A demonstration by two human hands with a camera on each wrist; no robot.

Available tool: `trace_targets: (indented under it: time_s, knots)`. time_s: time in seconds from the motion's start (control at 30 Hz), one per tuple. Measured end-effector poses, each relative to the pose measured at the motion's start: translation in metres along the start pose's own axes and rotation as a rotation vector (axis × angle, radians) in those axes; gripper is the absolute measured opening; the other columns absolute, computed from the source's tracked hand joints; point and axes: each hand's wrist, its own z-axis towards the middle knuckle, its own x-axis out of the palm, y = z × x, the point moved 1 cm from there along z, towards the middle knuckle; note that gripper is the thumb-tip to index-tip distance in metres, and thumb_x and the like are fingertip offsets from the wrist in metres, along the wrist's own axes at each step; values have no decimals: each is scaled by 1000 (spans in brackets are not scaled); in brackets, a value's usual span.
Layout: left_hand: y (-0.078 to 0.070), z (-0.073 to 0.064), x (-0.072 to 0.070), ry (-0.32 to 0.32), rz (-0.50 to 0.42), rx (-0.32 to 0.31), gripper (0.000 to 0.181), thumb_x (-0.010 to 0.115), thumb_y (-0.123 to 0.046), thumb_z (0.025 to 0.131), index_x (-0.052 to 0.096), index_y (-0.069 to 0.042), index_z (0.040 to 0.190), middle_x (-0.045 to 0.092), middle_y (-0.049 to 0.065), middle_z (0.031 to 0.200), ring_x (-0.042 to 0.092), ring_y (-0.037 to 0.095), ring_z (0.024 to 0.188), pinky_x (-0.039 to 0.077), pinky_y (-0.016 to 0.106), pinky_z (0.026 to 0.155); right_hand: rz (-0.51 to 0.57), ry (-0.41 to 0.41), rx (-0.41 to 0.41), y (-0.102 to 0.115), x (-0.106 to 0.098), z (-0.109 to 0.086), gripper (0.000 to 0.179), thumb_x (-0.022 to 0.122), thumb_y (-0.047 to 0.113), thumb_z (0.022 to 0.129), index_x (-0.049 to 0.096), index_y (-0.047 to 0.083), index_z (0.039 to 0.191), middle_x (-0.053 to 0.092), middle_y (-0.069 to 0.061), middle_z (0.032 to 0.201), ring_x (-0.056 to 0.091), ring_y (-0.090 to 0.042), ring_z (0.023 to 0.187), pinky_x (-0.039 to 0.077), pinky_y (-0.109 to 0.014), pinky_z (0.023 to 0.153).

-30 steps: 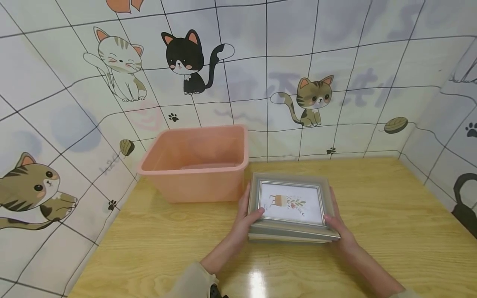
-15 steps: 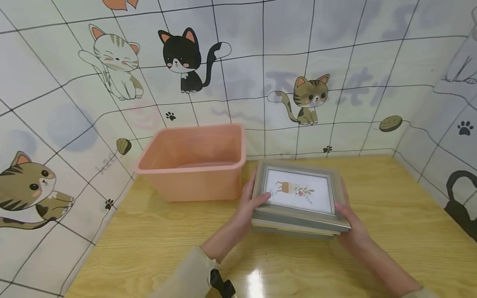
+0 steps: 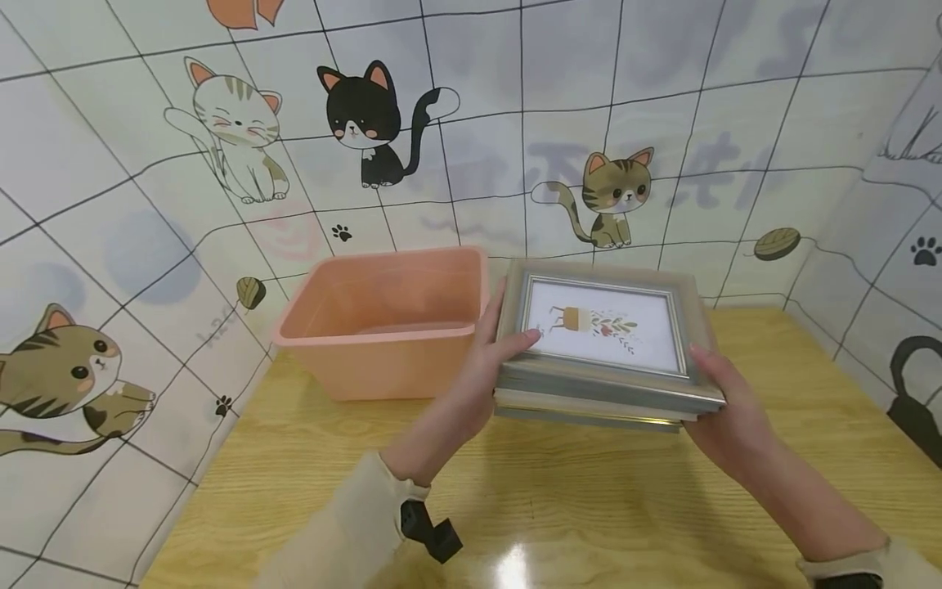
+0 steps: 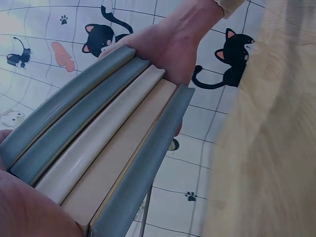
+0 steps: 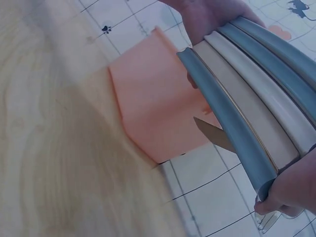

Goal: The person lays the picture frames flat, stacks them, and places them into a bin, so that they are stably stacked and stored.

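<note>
A stack of several picture frames [image 3: 603,323] is held level above the table between my two hands. The top frame is silver-grey and shows a small plant print. My left hand [image 3: 482,368] grips the left end, thumb over the top rim. At the right end my right hand [image 3: 732,409] holds the stack likewise, fingers partly hidden below. In the left wrist view the stacked frame edges [image 4: 106,131] are blue-grey and cream. From the right wrist, a brown flap [image 5: 215,134] juts out beneath the bottom frame.
A pink plastic bin [image 3: 390,364] with nothing visible inside stands left of the stack, near the wall. The light wooden table [image 3: 574,507] meets a wall [image 3: 486,164] printed with cartoon cats at the back and sides.
Both hands have raised the stack of picture frames from near the tabletop, bringing it up and slightly to the right. The bin has stayed put.
</note>
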Motion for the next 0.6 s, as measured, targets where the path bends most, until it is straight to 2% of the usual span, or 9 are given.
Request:
trace_targets:
  time_s: [0.07, 0.17, 0.33, 0.47, 0.6]
  knots:
    - [-9, 2, 0, 2, -15, 6, 82, 62, -29, 96, 17, -47, 162, 18, -2, 163, 36, 31, 134, 43, 47, 96, 9, 11, -6, 9, 4, 6, 57, 21, 27, 111, 6, 47, 162, 16, -1, 157, 35, -12, 133, 37, -24, 102]
    - [-20, 6, -1, 1, -36, 8, 81, 62, -28, 96, 19, -50, 161, 24, -1, 159, 43, 31, 128, 44, 46, 94, 27, 56, -7, 22, 10, 16, 61, 21, 27, 111, -2, 56, 159, -3, 0, 164, 18, -18, 143, 33, -25, 106]
    - [-34, 10, -4, -20, -49, -4, 82, 62, -26, 95, 18, -54, 159, 23, -4, 159, 42, 30, 129, 42, 48, 98, 41, 80, -2, 37, 17, 29, 64, 23, 26, 111, -7, 59, 157, -18, 7, 168, 0, -20, 153, 26, -28, 115]
    - [-43, 11, -8, -52, -64, -9, 83, 62, -22, 96, 20, -56, 158, 24, -4, 159, 42, 31, 130, 41, 50, 100, 56, 72, 9, 46, 23, 41, 65, 28, 26, 112, -4, 60, 157, -15, 8, 169, -2, -22, 154, 30, -28, 113]
    - [-50, 15, -14, -68, -62, -2, 83, 61, -19, 96, 19, -53, 160, 19, -8, 162, 30, 26, 138, 33, 50, 108, 51, 73, 39, 53, 28, 52, 65, 32, 29, 112, -4, 62, 155, -12, 9, 169, 1, -23, 153, 35, -27, 109]
